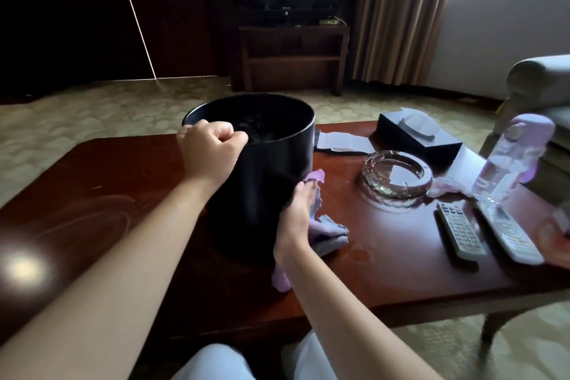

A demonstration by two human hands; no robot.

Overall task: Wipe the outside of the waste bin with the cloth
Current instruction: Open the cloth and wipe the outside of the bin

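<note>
bin (265, 163) base – behind R hand (296, 219)

The left hand (209, 148) grips the rim of the black waste bin (265, 170) standing on the surface (385, 256). The right hand (297, 219) presses the lilac cloth (324, 231) against its side.

Black round waste bin (265, 163) stands upright on table; lilac cloth (320, 225) against its side.

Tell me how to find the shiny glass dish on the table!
Start at the black waste bin on the wooden table. Look right, in front of the black tissue box: the ashtray sits there. It is the only round, clear, faceted glass thing.
</note>
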